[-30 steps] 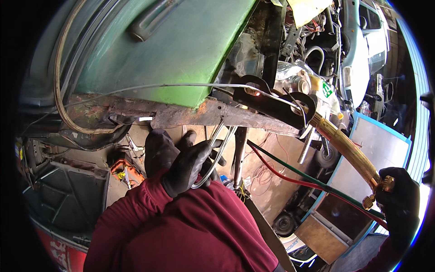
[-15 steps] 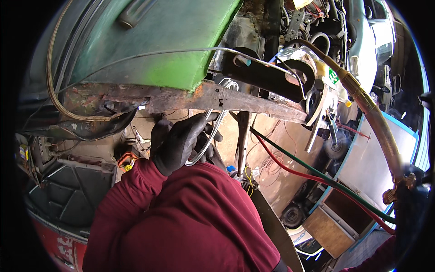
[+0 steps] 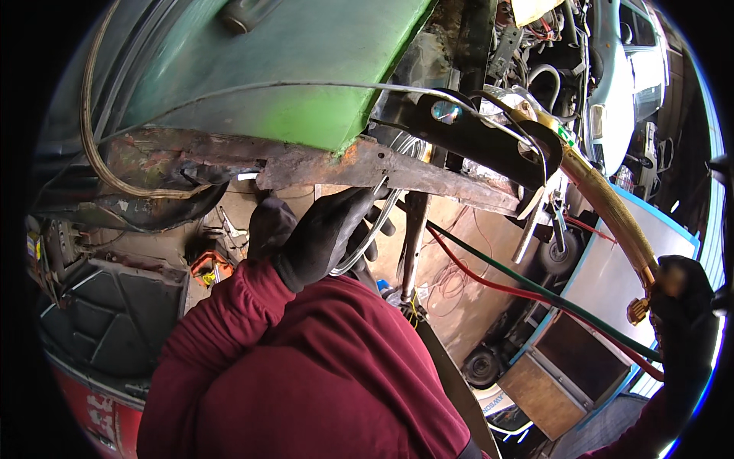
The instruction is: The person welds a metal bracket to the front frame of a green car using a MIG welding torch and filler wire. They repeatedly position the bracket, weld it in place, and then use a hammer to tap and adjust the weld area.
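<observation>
My left hand (image 3: 329, 229), in a black glove, is closed round a coil of thin silvery wire (image 3: 371, 237) just below a rusty metal sill (image 3: 313, 164). The coil's upper loops (image 3: 410, 143) show beyond the sill. At the far right my right hand (image 3: 684, 298), dark-gloved and partly in shadow, grips a brass gas torch (image 3: 604, 191). Its long neck reaches up and left. A brass valve knob (image 3: 638, 310) sits by this hand. One strand of wire (image 3: 306, 83) arcs across the green body panel (image 3: 306, 115) toward a black plate with a hole (image 3: 489, 138).
A green hose (image 3: 527, 288) and a red hose (image 3: 497, 284) run from the right hand's side toward the sill. A metal post (image 3: 413, 237) stands below the sill. A blue-edged cabinet (image 3: 612, 260) and a wheel (image 3: 483, 367) are at right; a dark panel (image 3: 122, 321) lies left.
My right hand and the torch have come further into view, and the torch neck has moved down and left. My left hand has shifted slightly right and up, still holding the wire.
</observation>
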A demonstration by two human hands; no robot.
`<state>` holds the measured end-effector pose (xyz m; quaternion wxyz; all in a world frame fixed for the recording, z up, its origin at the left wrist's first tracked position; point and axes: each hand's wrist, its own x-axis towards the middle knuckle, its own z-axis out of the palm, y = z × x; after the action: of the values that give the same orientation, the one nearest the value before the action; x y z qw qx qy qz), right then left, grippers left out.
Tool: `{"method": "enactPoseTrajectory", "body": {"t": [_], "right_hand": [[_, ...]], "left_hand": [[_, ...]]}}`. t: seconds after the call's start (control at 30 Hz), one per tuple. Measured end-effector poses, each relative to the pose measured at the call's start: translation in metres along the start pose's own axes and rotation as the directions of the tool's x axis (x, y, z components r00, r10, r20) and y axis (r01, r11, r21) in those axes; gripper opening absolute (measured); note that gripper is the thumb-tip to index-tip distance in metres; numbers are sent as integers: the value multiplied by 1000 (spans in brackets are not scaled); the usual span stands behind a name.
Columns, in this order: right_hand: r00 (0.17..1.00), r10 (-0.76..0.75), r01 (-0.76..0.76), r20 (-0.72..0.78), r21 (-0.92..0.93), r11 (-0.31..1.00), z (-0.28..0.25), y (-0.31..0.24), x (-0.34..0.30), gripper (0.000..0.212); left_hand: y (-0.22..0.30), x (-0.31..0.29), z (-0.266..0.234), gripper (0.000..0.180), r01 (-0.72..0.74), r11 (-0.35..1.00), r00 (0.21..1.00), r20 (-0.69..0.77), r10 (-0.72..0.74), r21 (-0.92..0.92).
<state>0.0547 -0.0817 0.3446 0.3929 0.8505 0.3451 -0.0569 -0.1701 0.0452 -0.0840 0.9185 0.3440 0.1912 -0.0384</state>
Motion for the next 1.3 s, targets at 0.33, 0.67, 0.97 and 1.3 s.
{"method": "enactPoseTrajectory", "body": {"t": [0.33,0.67,0.97,1.3], "right_hand": [[982,191,-184,4,288,940,-2,-15,1,31],[987,160,-152,-13,249,957,1,-2,-1,33],[989,144,-143,17,294,945,0,-9,-1,35],[945,283,-326,163,441,836,-8,-15,2,36]], "left_hand": [[2,2,1,72,-201,950,980,45,196,238],[5,3,4,68,-193,941,980,18,196,277],[2,3,3,75,-128,972,991,53,120,195],[7,2,6,73,20,996,999,25,-22,90]]}}
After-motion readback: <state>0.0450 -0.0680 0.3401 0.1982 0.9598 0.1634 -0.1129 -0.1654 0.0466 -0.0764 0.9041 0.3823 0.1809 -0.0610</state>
